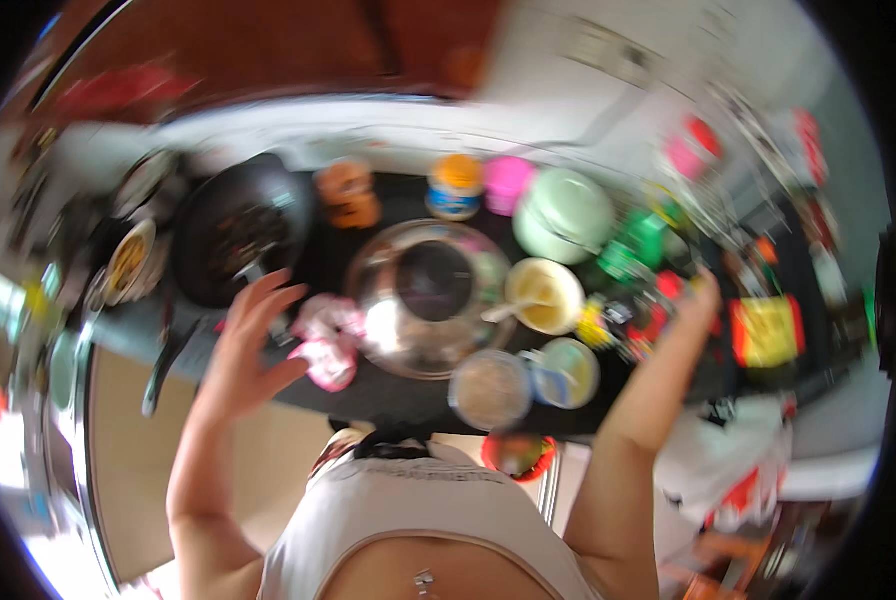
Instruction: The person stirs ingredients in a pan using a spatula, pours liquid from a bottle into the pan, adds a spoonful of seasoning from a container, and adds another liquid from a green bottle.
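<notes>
My left hand (pixel 257 349) hovers with fingers apart over the counter's front edge, left of a crumpled pink-and-white cloth (pixel 329 341). Beyond it sits a black wok (pixel 193 247) with dark bits of food inside. A wide round stainless steel vessel (pixel 395 341) with a dark round centre lies in the middle. Blurred and partly turned away, my right hand (pixel 697 296) reaches into a cluster of packets and bottles at the right; whether it grips anything is unclear. Left of that arm stand a cream bowl (pixel 560 277) with yellow contents, a white spoon (pixel 509 309) and a tub (pixel 489 390).
A pale green lidded pot (pixel 564 214), a pink container (pixel 509 184), an orange-lidded jar (pixel 455 187) and orange jars (pixel 349 193) line the back. A small bowl (pixel 579 375) is near the front edge. A yellow-and-red packet (pixel 767 331) stands right. The wok's handle (pixel 167 367) overhangs the edge.
</notes>
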Action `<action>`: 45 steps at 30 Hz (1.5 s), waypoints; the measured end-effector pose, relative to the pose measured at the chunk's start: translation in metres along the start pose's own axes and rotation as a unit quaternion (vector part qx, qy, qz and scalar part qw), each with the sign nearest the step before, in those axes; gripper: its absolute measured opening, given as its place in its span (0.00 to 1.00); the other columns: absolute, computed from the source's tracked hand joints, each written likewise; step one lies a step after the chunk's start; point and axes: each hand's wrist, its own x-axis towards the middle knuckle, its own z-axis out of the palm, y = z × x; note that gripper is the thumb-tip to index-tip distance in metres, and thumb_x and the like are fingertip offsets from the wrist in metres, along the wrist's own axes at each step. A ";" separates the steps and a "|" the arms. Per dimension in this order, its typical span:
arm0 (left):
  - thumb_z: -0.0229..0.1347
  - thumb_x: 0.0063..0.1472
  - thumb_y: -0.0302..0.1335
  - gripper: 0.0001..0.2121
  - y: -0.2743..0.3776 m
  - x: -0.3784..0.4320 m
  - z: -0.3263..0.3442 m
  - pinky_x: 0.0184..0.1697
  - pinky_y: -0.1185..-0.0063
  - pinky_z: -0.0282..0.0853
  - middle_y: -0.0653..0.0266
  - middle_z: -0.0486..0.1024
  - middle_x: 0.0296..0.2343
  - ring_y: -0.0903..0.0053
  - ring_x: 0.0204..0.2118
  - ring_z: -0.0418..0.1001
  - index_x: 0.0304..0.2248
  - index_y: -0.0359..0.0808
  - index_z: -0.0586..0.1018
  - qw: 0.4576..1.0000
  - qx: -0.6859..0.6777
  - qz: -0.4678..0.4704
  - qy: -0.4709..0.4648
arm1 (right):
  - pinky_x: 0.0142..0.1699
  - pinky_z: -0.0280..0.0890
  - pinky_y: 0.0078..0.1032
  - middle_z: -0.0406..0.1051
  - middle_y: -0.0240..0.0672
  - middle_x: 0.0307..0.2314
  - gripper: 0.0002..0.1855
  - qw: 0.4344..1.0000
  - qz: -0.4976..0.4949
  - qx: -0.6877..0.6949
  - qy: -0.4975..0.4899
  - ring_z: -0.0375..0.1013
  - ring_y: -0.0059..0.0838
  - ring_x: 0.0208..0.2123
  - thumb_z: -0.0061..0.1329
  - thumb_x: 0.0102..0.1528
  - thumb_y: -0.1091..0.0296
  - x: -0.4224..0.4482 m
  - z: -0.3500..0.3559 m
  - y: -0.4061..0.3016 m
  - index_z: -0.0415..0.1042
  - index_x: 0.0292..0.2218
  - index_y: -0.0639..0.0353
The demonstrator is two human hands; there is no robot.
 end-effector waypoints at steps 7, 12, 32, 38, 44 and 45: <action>0.64 0.45 0.27 0.30 -0.020 -0.031 0.024 0.51 0.67 0.64 0.48 0.60 0.51 0.55 0.51 0.65 0.49 0.37 0.69 0.998 -0.032 0.048 0.010 | 0.43 0.66 0.36 0.71 0.37 0.36 0.21 0.989 -0.010 0.000 0.148 0.70 0.35 0.36 0.54 0.48 0.62 -0.025 0.034 -0.024 0.70 0.40 0.68; 0.62 0.45 0.24 0.25 -0.028 -0.060 0.000 0.51 0.69 0.64 0.49 0.63 0.49 0.56 0.50 0.65 0.46 0.35 0.72 0.993 -0.027 0.001 0.113 | 0.49 0.63 0.32 0.70 0.44 0.40 0.21 0.772 -0.536 -0.324 0.108 0.69 0.36 0.42 0.53 0.48 0.69 -0.209 0.161 -0.021 0.68 0.43 0.69; 0.50 0.62 0.41 0.29 -0.285 -0.207 -0.110 0.34 0.74 0.75 0.48 0.68 0.46 0.65 0.37 0.75 0.57 0.36 0.57 0.680 -0.634 -0.367 0.041 | 0.24 0.66 0.20 0.73 0.34 0.16 0.15 0.786 -0.156 -0.453 -0.390 0.71 0.22 0.15 0.49 0.52 0.58 -0.438 0.500 0.155 0.75 0.32 0.62; 0.45 0.64 0.34 0.28 -0.299 -0.193 -0.091 0.19 0.77 0.70 0.49 0.73 0.32 0.69 0.19 0.73 0.60 0.40 0.47 0.559 -0.769 -0.296 -0.090 | 0.18 0.66 0.21 0.73 0.41 0.18 0.19 0.852 0.030 -0.434 -0.291 0.73 0.28 0.16 0.51 0.50 0.55 -0.389 0.514 0.210 0.73 0.32 0.66; 0.42 0.65 0.28 0.28 -0.300 -0.188 -0.093 0.17 0.77 0.67 0.51 0.71 0.26 0.71 0.15 0.68 0.60 0.42 0.44 0.508 -0.797 -0.309 -0.109 | 0.27 0.69 0.21 0.74 0.41 0.23 0.16 0.891 0.178 -0.278 -0.311 0.75 0.30 0.23 0.50 0.53 0.55 -0.435 0.507 0.263 0.73 0.36 0.58; 0.42 0.65 0.28 0.28 -0.300 -0.188 -0.093 0.17 0.77 0.67 0.51 0.71 0.26 0.71 0.15 0.68 0.60 0.42 0.44 0.506 -0.796 -0.313 -0.112 | 0.26 0.68 0.20 0.74 0.41 0.22 0.15 0.888 0.130 -0.290 -0.333 0.75 0.30 0.21 0.50 0.52 0.56 -0.449 0.515 0.258 0.73 0.35 0.58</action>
